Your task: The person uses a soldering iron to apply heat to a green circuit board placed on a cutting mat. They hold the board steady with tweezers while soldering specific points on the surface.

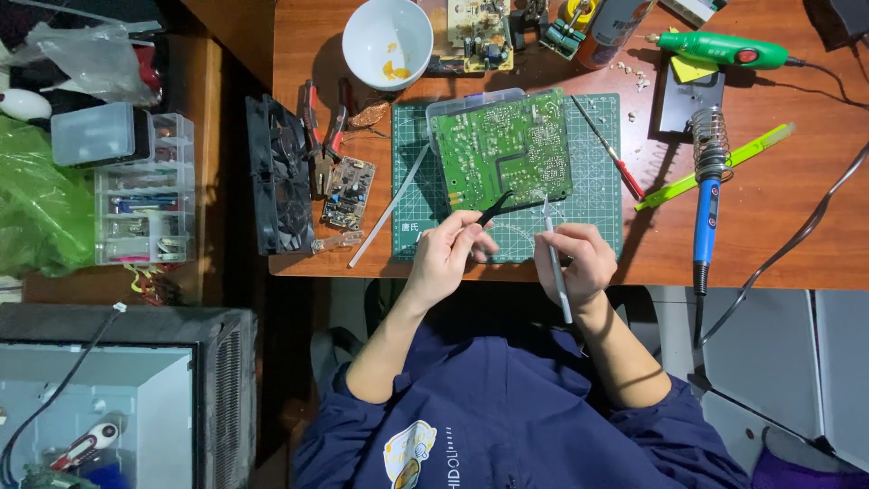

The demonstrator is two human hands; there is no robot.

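A green circuit board [501, 149] lies solder side up on a clear plastic box, on a green cutting mat [597, 195]. My left hand [446, 254] pinches black tweezers [494, 208] whose tips point at the board's near edge. My right hand [572, 261] grips a thin silver pen-like tool [555, 258], its tip up by the board's near right corner. Both hands hover over the mat's front edge, close together.
A blue-handled soldering iron [705, 213] rests in a coil stand at right, beside a green rotary tool [720, 50]. A white bowl [387, 41], red pliers [319, 136], a small board [348, 193] and a black fan [276, 177] lie left. Clear parts drawers [140, 190] stand beyond the desk.
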